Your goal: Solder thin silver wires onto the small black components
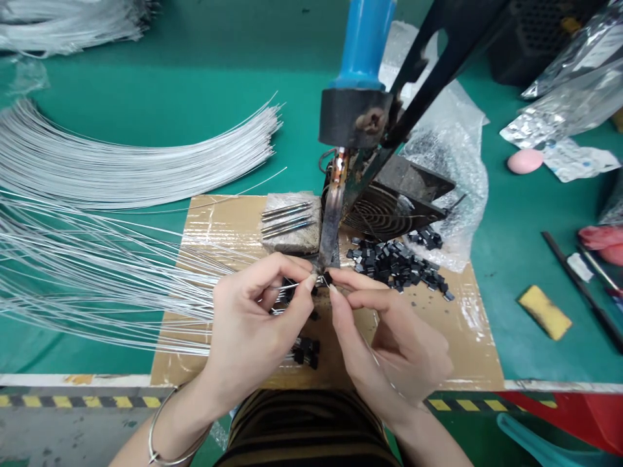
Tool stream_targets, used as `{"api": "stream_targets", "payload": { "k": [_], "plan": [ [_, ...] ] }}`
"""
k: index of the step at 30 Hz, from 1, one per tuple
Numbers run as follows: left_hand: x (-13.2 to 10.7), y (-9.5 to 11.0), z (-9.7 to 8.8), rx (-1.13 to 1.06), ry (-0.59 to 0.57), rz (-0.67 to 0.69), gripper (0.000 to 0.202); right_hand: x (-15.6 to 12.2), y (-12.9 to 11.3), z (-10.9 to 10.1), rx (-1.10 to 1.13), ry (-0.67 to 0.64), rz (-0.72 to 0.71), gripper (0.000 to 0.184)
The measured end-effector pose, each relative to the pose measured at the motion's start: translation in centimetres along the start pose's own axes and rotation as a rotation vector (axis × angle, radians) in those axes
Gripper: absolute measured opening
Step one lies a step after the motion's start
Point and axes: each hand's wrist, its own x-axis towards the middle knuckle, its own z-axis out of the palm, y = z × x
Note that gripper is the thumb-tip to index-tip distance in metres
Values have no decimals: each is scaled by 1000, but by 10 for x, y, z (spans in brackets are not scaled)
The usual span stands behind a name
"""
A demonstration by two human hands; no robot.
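Note:
My left hand (253, 318) is closed in a pinch on a thin silver wire (146, 285), its end held under the flat tip of a soldering iron (331, 220) fixed in a stand. My right hand (384, 337) pinches a small black component (328, 277) against that wire end, right below the iron tip. Both hands work over a taped cardboard pad (228, 227). Several wires with black parts fitted (304, 350) lie under my left palm.
A heap of small black components (399, 263) lies right of the iron. Curved bundles of silver wire (121, 162) fill the left of the green bench. A wet sponge block with metal pins (289, 224), a fan (389, 207), plastic bags (452, 143), a yellow sponge (544, 312).

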Motion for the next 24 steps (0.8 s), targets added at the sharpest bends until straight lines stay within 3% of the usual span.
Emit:
{"api": "stream_targets", "payload": {
  "k": [6, 12, 15, 18, 21, 24],
  "plan": [
    [2, 2, 0, -15, -16, -5, 16, 0, 1, -1, 9, -1, 13, 19],
    [3, 1, 0, -24, -36, -45, 15, -5, 5, -2, 153, -45, 127, 18],
    [1, -1, -2, -13, -30, -63, 14, -5, 10, -8, 171, 42, 257, 13],
    [-1, -5, -7, -18, -12, -75, 14, 0, 22, -25, 228, 154, 487, 8],
    [-3, -11, -13, -5, 3, -81, 13, 4, 41, -50, 531, 191, 589, 40],
    [-5, -16, -18, 13, 9, -86, 12, 3, 58, -68, 509, 288, 667, 58]
  ]
}}
